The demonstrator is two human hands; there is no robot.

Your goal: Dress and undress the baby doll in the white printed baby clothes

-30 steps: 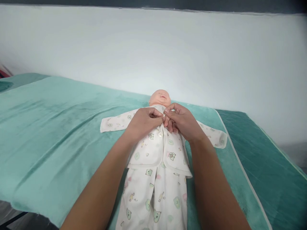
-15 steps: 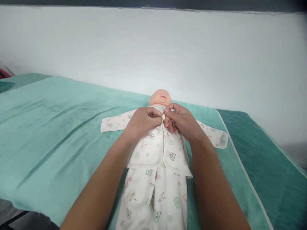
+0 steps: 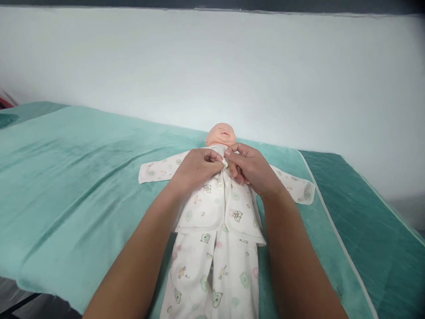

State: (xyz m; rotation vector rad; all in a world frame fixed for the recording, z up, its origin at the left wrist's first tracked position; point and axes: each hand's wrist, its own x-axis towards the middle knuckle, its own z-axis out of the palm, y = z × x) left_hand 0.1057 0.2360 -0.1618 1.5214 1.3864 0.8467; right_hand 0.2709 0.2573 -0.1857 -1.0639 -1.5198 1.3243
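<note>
A baby doll point(image 3: 222, 134) lies on its back, dressed in a white printed jacket point(image 3: 202, 208) and matching trousers point(image 3: 229, 279). At its chest, my left hand point(image 3: 199, 168) is closed, thumb and forefinger pinching a small pale button point(image 3: 225, 163) at the front opening. My right hand point(image 3: 250, 166) is closed on the other side, its fingertips pinching the jacket's front edge beside the button. Whether the button is through its hole cannot be told. Below, another button point(image 3: 221, 185) shows on the jacket front. The sleeves stretch out flat to both sides.
A light green blanket point(image 3: 83, 177) with folds covers the surface beneath the doll. Darker green cloth point(image 3: 361, 212) extends at the right. A white wall point(image 3: 212, 66) rises behind, and a dark floor point(image 3: 29, 305) shows at the lower left.
My hands stay at the chest with only small finger movement around the button. The button sits slightly lower and is more covered by my fingertips.
</note>
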